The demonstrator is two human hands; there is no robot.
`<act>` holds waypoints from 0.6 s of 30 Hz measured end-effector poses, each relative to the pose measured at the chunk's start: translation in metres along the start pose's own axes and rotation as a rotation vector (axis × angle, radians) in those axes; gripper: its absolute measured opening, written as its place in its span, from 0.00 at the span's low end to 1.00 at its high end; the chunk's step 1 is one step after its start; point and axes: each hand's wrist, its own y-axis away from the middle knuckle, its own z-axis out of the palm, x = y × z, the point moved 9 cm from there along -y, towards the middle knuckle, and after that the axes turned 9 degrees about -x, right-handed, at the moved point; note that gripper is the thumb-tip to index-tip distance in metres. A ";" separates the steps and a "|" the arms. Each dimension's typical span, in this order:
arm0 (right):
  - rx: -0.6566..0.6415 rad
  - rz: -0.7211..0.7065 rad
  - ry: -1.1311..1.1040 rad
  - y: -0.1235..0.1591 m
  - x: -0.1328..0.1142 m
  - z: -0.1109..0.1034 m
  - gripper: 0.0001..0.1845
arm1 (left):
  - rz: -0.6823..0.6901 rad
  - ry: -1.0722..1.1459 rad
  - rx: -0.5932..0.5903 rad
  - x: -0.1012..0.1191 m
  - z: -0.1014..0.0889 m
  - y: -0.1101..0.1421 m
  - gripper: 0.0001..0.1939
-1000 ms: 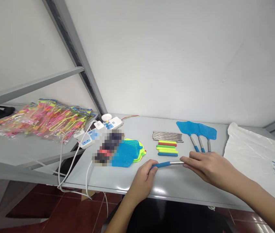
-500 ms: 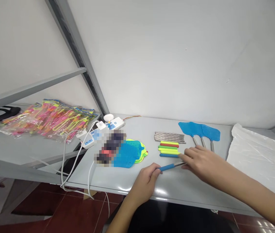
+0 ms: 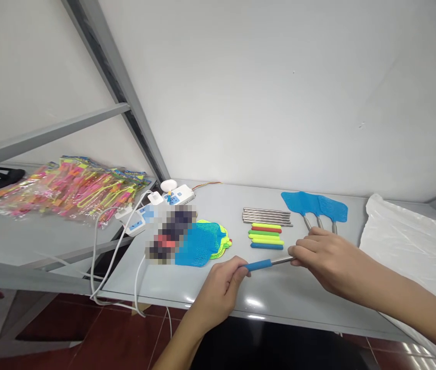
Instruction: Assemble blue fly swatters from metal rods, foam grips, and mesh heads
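My left hand (image 3: 220,288) grips the blue foam handle end of a metal rod (image 3: 267,263) just above the grey table (image 3: 279,293). My right hand (image 3: 323,257) pinches the bare metal end of the same rod. Behind the rod lie several coloured foam grips (image 3: 266,236) and a bundle of bare metal rods (image 3: 266,216). Three assembled blue fly swatters (image 3: 316,208) lie fanned out behind my right hand. A pile of blue and yellow-green mesh swatter heads (image 3: 202,241) sits to the left.
A white plastic bag (image 3: 410,241) lies at the table's right. Power strips (image 3: 156,208) with white cables hang off the left edge. Packets of bright toys (image 3: 67,187) rest on a lower shelf at left. A diagonal steel brace (image 3: 125,103) rises behind.
The rod has stayed held at both ends and tilted slightly, its metal end a little higher. My right hand has shifted a little; the view has swayed.
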 end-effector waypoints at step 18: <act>-0.066 -0.106 -0.110 -0.020 -0.017 0.016 0.13 | -0.087 -0.056 -0.061 -0.010 -0.008 0.016 0.18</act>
